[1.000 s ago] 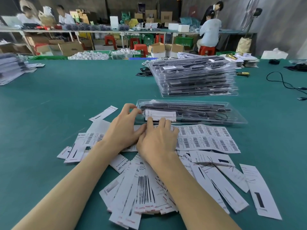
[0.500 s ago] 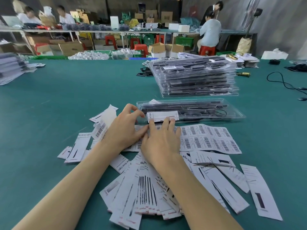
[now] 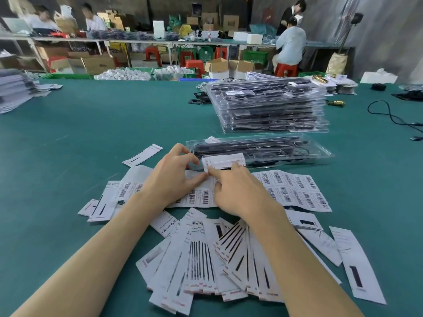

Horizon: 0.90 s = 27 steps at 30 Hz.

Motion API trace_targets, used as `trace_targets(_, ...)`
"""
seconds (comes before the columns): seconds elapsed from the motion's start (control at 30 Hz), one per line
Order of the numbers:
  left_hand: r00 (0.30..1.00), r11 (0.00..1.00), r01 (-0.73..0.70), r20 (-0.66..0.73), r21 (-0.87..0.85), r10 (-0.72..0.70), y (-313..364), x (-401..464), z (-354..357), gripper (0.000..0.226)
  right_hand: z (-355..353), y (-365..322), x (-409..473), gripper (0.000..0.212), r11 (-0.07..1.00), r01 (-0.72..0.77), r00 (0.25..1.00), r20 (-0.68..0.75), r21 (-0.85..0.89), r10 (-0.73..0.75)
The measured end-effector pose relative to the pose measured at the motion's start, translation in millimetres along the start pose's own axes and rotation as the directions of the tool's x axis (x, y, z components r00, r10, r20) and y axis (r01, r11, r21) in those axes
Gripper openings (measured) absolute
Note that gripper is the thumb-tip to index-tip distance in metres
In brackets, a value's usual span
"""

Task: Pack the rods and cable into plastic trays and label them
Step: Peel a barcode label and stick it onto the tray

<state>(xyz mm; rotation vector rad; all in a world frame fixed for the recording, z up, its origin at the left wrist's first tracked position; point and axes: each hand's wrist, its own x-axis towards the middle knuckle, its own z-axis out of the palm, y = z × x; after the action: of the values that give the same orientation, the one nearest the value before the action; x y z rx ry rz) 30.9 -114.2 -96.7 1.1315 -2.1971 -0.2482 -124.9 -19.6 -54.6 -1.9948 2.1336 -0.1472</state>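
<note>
Both our hands work at the near edge of a clear plastic tray (image 3: pixel 315 154) lying on the green desk (image 3: pixel 91 133). The tray holds dark rods (image 3: pixel 247 143) and a coiled cable (image 3: pixel 299 151), lid shut. Our left hand (image 3: pixel 174 177) curls with thumb and fingers pinching the left end of a white label (image 3: pixel 223 161). Our right hand (image 3: pixel 240 193) points its index finger onto the label's lower left corner, other fingers folded; it grasps nothing that we can tell. The label lies at the tray's front left part, one corner lifted. A sheet of barcode stickers (image 3: pixel 295 191) lies just under our hands. Printed paper cards (image 3: pixel 201 259) fan out nearer us. A stack of filled trays (image 3: pixel 270 108) sits just behind the single tray.
</note>
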Motion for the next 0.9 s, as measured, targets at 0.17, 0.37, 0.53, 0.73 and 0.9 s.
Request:
trace_targets(0.17,1.0,1.0,0.008,0.021,-0.026,-0.008,1.7,0.1,-0.9,0.032,-14.9,8.9,2.4,0.036,0.994,-0.005,0.999,-0.031,0.107,0.008)
trace_targets(0.37,1.0,0.998,0.027,0.013,-0.048,-0.027,5.2,-2.4,-1.9,0.032,-17.7,2.7,-2.7,0.044,0.999,-0.044,0.999,-0.006,0.012,0.044)
trace_targets(0.53,1.0,0.999,0.029,0.01,-0.016,-0.029,9.2,-4.7,-1.6,0.037,-3.4,-7.7,-5.5,0.061,0.985,-0.088,0.996,0.01,-0.151,0.091)
trace_targets(0.73,1.0,1.0,0.01,0.005,-0.028,-0.01,7.6,-5.7,-2.6,0.034,5.1,-12.6,-4.1,0.071,0.966,-0.122,0.989,0.054,-0.229,0.138)
trace_targets(0.9,0.999,1.0,0.015,0.037,0.01,-0.016,3.8,-3.8,-1.7,0.035,-13.8,3.4,-2.5,0.053,0.995,-0.023,0.998,0.049,-0.096,0.028)
